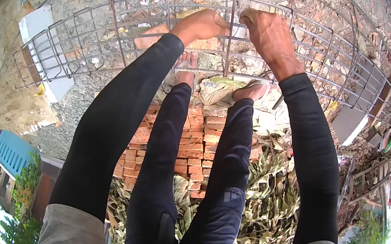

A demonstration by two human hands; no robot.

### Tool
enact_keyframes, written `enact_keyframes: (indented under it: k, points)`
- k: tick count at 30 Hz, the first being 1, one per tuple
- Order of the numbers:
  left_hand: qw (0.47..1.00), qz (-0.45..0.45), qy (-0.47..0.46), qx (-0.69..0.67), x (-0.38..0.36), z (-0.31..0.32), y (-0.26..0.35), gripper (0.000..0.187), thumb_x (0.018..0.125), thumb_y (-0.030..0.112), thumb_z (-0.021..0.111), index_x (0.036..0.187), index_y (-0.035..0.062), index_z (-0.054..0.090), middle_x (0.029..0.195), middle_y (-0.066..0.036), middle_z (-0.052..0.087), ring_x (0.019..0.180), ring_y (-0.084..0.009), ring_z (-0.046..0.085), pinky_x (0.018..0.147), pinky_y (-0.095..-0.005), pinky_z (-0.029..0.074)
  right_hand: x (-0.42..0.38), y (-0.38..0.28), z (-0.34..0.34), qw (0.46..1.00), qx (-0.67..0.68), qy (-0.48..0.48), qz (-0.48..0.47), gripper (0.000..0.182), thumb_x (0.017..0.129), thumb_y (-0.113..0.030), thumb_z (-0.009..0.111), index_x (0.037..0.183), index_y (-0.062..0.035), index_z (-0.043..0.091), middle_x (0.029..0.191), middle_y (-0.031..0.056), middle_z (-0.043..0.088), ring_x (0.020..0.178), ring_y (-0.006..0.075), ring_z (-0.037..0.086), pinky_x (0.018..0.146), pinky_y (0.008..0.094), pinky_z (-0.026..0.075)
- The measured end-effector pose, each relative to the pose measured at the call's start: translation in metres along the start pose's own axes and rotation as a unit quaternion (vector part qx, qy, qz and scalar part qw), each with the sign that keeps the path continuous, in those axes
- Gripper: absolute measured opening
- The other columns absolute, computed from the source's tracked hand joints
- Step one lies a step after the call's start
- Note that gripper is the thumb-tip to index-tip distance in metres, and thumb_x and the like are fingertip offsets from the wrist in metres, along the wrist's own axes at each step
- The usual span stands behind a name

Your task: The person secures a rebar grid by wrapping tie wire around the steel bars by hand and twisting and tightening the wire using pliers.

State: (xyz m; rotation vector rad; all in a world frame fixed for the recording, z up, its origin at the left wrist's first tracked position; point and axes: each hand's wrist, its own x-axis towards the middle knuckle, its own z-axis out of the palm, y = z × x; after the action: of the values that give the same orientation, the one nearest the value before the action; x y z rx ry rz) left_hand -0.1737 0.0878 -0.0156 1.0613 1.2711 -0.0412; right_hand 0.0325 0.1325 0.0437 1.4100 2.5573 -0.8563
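Note:
A long cage of thin steel rods (227, 56) with square cross ties spans the view in front of me. My left hand (202, 27) is closed, its fingertips pinched right at an upright tie near the middle of the cage. Just across that tie, my right hand (269, 38) is closed too, fingers curled down at the upper rods. A small pale patch (239, 30) shows between the hands. What the fingers pinch is too small to make out.
Pale slabs stand under the cage's left end (49, 54) and right end (353, 118). Stacked red bricks (192, 146) and dry leaves (270, 199) lie below my legs. My feet (253, 90) stand on rubble at the cage's near side.

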Motion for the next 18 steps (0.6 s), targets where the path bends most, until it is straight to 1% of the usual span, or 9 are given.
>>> enact_keyframes:
  k: [3,6,9,12,15,18]
  points:
    - [0.998,-0.002,-0.016,-0.061,0.002,0.002,-0.001,0.044,0.093,0.038,0.078,0.124,0.007,0.078,0.12,-0.016,0.077,0.115,-0.0237,0.069,0.1,-0.037,0.05,0.005,-0.005,0.0,0.999,-0.001,-0.044,-0.001,0.017,0.094,-0.017,0.066,0.105,-0.0113,0.077,0.091,0.0189,0.076,0.085,0.0377,0.075,0.081,0.049,0.059]
    - [0.997,-0.018,-0.05,-0.053,-0.001,0.0,0.003,0.046,0.095,0.038,0.076,0.126,0.0043,0.077,0.12,-0.016,0.077,0.112,-0.0236,0.069,0.098,-0.0369,0.049,0.005,-0.009,0.004,0.997,0.002,-0.071,0.028,0.018,0.095,-0.019,0.066,0.106,-0.0115,0.077,0.093,0.0192,0.076,0.089,0.0382,0.074,0.084,0.0495,0.058]
    - [0.998,-0.022,-0.027,-0.043,0.0,0.006,0.0,0.047,0.095,0.039,0.075,0.127,0.0037,0.076,0.115,-0.015,0.077,0.106,-0.0223,0.069,0.095,-0.0365,0.05,0.003,-0.009,0.01,0.995,0.033,-0.071,0.055,0.018,0.097,-0.021,0.064,0.106,-0.0116,0.077,0.095,0.0201,0.076,0.092,0.04,0.074,0.085,0.0493,0.058]
    - [1.0,0.005,-0.01,0.002,0.004,0.01,-0.003,0.046,0.097,0.04,0.073,0.123,0.0026,0.077,0.109,-0.013,0.077,0.1,-0.0207,0.068,0.091,-0.0352,0.05,-0.004,-0.006,0.016,0.995,0.074,-0.04,0.06,0.021,0.1,-0.024,0.063,0.107,-0.009,0.076,0.093,0.0204,0.075,0.086,0.0411,0.073,0.078,0.0481,0.059]
    - [0.999,-0.021,-0.023,-0.038,0.004,0.012,-0.003,0.044,0.099,0.038,0.071,0.123,0.0009,0.075,0.106,-0.012,0.077,0.098,-0.0199,0.068,0.09,-0.0351,0.051,-0.011,-0.007,0.021,0.994,0.08,-0.046,0.058,0.022,0.099,-0.023,0.062,0.106,-0.007,0.076,0.091,0.0205,0.075,0.084,0.042,0.073,0.076,0.0484,0.059]
    - [0.999,0.002,-0.01,-0.031,0.005,0.016,-0.003,0.043,0.102,0.036,0.068,0.124,0.0,0.073,0.108,-0.012,0.077,0.098,-0.0191,0.068,0.089,-0.0352,0.051,-0.023,-0.019,0.022,0.986,0.112,-0.027,0.12,0.026,0.099,-0.025,0.063,0.107,-0.0038,0.076,0.086,0.021,0.075,0.079,0.0392,0.075,0.074,0.0462,0.059]
